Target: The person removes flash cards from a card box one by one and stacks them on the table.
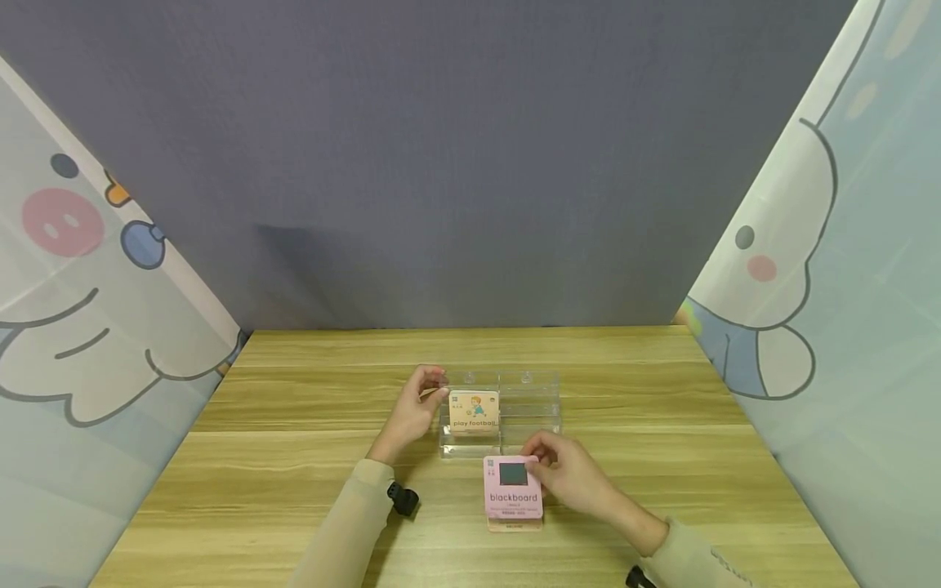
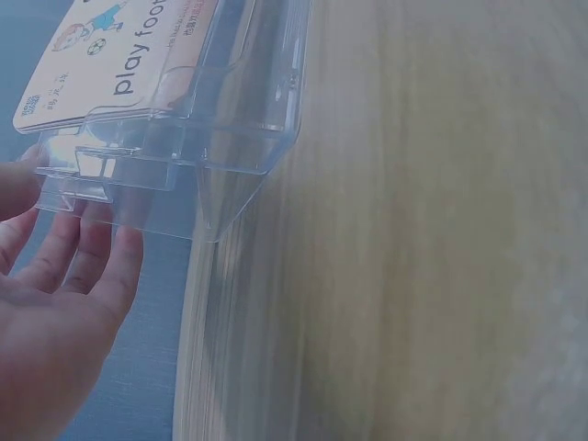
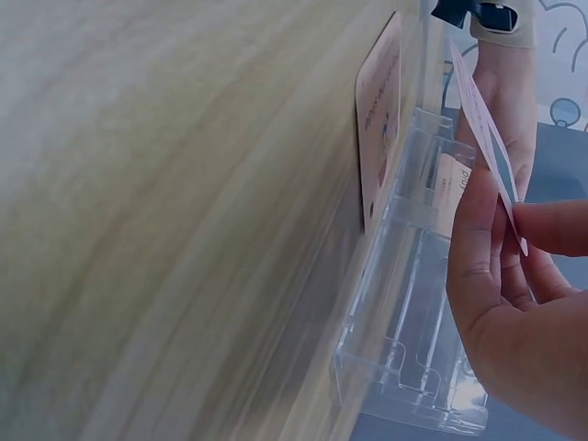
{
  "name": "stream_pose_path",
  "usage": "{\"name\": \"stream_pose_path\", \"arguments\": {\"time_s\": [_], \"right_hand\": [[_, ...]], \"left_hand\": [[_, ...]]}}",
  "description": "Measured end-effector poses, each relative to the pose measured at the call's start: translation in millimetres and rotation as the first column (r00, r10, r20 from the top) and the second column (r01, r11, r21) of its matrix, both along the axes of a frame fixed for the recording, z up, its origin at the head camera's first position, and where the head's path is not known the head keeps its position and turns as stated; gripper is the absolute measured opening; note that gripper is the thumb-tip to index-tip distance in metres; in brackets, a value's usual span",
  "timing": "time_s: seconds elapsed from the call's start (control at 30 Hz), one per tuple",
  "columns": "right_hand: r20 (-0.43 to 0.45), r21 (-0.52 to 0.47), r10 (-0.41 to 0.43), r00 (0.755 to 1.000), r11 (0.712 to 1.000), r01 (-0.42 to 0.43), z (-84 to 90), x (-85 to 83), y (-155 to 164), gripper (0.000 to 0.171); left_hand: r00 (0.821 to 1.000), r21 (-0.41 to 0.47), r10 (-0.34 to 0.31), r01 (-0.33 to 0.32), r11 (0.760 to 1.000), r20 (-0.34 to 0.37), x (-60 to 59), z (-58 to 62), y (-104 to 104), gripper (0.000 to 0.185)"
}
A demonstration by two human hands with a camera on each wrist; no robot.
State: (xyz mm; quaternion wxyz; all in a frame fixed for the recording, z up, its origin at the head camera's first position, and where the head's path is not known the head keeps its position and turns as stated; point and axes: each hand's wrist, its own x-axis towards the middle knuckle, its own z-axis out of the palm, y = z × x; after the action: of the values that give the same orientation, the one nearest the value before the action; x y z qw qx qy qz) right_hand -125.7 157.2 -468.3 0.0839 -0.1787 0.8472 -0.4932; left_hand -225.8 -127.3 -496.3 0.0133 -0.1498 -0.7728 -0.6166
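Note:
My right hand (image 1: 577, 478) pinches a pink "blackboard" word card (image 1: 507, 497) by its upper right corner, between thumb and fingers. In the right wrist view this card (image 3: 487, 138) is tilted, raised over the wooden table. Another card (image 1: 515, 527) lies beneath it on the table, mostly covered in the head view. Just beyond is a clear plastic card rack (image 1: 531, 412) with tiers in two columns. My left hand (image 1: 412, 412) grips the rack's left side, the thumb in front and the fingers behind. A cream "play football" card (image 1: 474, 408) leans in the rack's left column.
The wood-grain table (image 1: 632, 392) reaches back to a dark grey cloth screen (image 1: 470, 163). Light curtains with cartoon animals hang at the left (image 1: 95, 327) and right (image 1: 867, 204). A black wrist strap (image 1: 403, 498) shows on my left forearm.

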Motion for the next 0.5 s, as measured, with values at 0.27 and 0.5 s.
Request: {"name": "stream_pose_path", "arguments": {"time_s": [0.27, 0.5], "right_hand": [[0.006, -0.019, 0.016, 1.000, 1.000, -0.016, -3.3, 1.5, -2.9, 0.012], [0.058, -0.042, 0.025, 0.998, 0.999, -0.023, -10.1, 0.7, -2.4, 0.012]], "left_hand": [[1.000, 0.007, 0.005, -0.005, 1.000, -0.001, -1.0, -1.8, 0.0, 0.029], [1.000, -0.005, 0.014, -0.014, 1.000, 0.007, 1.9, 3.6, 2.3, 0.031]]}}
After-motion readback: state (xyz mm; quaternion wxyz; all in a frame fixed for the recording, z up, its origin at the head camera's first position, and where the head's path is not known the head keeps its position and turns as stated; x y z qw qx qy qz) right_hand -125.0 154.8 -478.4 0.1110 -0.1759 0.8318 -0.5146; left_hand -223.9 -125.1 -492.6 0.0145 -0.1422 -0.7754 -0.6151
